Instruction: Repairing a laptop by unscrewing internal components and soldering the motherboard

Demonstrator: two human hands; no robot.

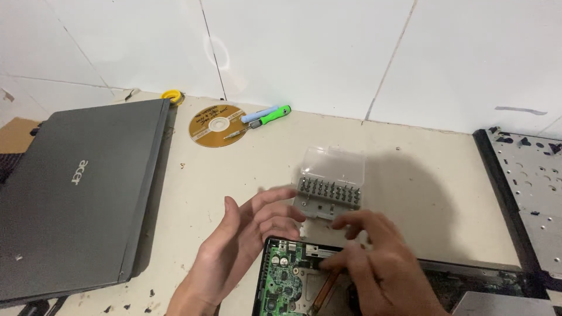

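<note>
Hands (304, 251) over circuit board (284, 281), bit case (329, 186) lengthwise left-right.

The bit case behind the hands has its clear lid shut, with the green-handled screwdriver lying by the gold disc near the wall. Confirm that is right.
Not quite. The head view shows the bit case with its clear lid flipped open, the rows of bits exposed. The rest holds: it sits behind the left hand and right hand, and the green-handled screwdriver lies by the gold disc near the wall.

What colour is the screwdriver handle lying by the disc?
Bright green, on the screwdriver beside the gold disc; head view.
</note>
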